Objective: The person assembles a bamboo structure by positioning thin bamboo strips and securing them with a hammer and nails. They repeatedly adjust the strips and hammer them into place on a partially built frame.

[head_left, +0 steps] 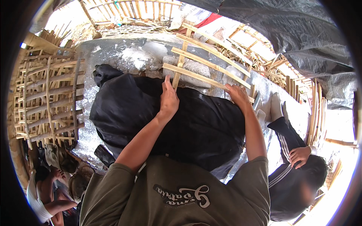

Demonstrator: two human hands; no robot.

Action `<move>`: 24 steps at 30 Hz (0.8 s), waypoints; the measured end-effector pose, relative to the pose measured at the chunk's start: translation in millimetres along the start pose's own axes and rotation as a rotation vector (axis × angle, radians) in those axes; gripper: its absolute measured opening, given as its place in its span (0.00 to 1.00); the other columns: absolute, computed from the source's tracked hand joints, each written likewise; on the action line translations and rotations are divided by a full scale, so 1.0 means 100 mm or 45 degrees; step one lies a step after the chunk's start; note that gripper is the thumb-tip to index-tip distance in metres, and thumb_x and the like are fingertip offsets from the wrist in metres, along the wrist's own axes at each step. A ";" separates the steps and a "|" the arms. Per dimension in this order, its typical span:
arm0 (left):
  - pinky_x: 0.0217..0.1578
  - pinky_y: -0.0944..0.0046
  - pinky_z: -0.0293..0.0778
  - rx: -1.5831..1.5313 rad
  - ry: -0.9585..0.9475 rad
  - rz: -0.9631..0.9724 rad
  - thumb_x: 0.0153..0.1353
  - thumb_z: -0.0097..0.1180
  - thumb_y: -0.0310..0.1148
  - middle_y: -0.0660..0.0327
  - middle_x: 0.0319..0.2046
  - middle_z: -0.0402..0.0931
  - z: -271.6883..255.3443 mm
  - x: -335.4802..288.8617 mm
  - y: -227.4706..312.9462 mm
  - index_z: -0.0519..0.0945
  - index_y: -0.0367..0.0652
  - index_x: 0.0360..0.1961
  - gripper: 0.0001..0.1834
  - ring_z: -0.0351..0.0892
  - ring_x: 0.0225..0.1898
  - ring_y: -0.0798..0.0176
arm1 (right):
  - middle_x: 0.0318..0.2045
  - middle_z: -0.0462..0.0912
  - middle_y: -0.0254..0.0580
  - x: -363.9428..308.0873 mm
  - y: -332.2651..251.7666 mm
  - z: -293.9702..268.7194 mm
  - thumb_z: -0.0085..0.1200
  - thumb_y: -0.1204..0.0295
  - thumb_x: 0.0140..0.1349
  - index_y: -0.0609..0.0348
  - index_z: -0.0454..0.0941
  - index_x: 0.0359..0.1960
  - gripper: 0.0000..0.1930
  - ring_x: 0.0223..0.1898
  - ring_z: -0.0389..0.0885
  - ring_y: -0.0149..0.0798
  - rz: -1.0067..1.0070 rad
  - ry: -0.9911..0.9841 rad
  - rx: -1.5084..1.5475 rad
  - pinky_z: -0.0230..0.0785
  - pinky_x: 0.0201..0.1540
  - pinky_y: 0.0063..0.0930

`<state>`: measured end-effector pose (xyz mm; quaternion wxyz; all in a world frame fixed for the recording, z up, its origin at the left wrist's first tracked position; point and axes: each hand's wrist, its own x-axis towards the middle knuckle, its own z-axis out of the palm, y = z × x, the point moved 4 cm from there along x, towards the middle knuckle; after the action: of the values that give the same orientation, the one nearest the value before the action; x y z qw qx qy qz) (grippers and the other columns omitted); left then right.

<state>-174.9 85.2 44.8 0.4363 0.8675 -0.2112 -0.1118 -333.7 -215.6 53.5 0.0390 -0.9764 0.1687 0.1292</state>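
Observation:
A small bamboo frame (pixel 201 77) of pale split slats across two uprights stands tilted beyond my lap. My left hand (pixel 169 100) is at the lower end of its left upright, index finger pointing up and the palm side against the strip. My right hand (pixel 239 96) closes its fingers on the right end of the nearest slat. Part of each grip is hidden behind the hand. Black cloth (pixel 181 120) covers my legs under both forearms. Pale, whitish blocks (pixel 196 68) lie behind the slats.
A grey, white-stained sheet (pixel 109 49) covers the ground. Bamboo lattice panels (pixel 49 94) stack at left. A person in black (pixel 298 184) sits at right, legs stretched forward; another person (pixel 49 192) is at lower left. Dark plastic sheeting (pixel 301 34) hangs at upper right.

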 end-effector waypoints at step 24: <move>0.67 0.32 0.57 0.734 0.022 0.574 0.66 0.55 0.51 0.42 0.74 0.49 -0.20 0.23 0.38 0.58 0.38 0.74 0.43 0.53 0.72 0.35 | 0.43 0.84 0.50 0.04 -0.10 -0.08 0.47 0.61 0.74 0.46 0.73 0.56 0.13 0.51 0.82 0.56 0.063 -0.175 -0.002 0.68 0.55 0.64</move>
<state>-156.8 68.8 87.0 0.1894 0.8874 -0.4161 0.0588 -324.2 -208.2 60.8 0.0465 -0.9607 0.1896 0.1971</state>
